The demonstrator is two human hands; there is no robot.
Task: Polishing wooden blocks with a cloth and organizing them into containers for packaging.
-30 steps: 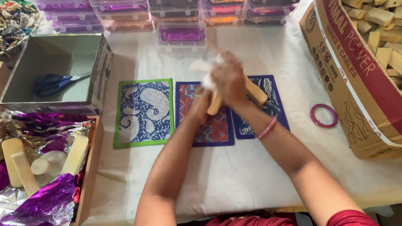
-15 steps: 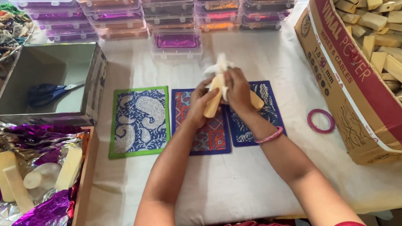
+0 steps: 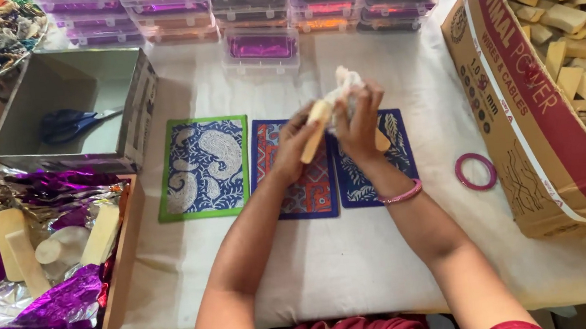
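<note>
Both hands grip wooden piece w/ white cloth above patterned cards.

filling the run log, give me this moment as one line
left hand: holds wooden block | right hand: holds white cloth against block | below: three patterned cards on table

Cloth-covered table bears three patterned cards (blue) and a pink ring.

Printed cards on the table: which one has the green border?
The leftmost card, blue with pale paisley shapes and a bright green border. The other two have dark blue edges and lie partly under the left hand and right hand.
</note>
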